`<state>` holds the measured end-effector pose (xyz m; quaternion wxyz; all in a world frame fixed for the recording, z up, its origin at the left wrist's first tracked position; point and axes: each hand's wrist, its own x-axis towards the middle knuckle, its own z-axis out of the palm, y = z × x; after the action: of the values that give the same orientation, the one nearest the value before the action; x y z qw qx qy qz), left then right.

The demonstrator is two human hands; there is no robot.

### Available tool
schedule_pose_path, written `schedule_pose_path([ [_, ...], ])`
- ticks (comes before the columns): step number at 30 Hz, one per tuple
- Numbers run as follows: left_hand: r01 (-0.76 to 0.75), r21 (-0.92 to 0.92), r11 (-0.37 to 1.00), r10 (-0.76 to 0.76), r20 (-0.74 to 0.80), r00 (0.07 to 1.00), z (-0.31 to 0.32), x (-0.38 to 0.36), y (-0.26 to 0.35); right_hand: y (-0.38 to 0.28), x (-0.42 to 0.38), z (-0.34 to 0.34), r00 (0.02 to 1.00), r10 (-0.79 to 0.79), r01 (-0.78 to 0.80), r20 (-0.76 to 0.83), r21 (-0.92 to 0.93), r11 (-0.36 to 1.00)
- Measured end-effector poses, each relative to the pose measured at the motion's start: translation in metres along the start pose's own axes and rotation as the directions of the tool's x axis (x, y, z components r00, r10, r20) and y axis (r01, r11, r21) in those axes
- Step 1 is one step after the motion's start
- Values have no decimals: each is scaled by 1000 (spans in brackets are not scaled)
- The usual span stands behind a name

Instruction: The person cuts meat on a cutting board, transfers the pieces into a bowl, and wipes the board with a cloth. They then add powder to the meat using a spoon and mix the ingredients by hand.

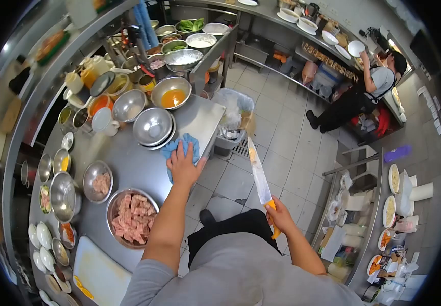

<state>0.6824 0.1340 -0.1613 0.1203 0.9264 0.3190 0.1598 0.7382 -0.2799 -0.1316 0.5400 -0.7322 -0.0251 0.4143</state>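
Observation:
My left hand presses on a blue cloth at the right edge of the steel counter, beside stacked metal bowls. Its fingers are partly spread over the cloth. My right hand is closed round the yellow handle of a large knife, held over the floor with the blade pointing away from me. Some residue shows on the blade near the tip. Left of my left forearm stands a metal bowl of cut raw meat, and a smaller bowl holds a little more meat.
A white cutting board lies at the lower left. A bin stands beyond the counter's corner. Across the tiled floor, another person holds a white plate at the far counter. Shelving stands at the right.

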Motion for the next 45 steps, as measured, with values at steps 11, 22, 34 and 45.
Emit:
schedule_pose_path([
  [11,23,186,982,-20,-18,1000,21,29,25,-5,325,-53,943,-333,162,-1,-873,461],
  [22,21,270,963,-23,6,1000,36,37,20,63,484,-126,990,-39,141,135,-962,232],
  [34,16,265,964,-15,-6,1000,32,42,26,61,311,-236,984,-155,162,89,-812,560],
  [45,53,197,979,-60,29,998,27,42,25,79,527,-125,921,207,-99,330,-315,944],
])
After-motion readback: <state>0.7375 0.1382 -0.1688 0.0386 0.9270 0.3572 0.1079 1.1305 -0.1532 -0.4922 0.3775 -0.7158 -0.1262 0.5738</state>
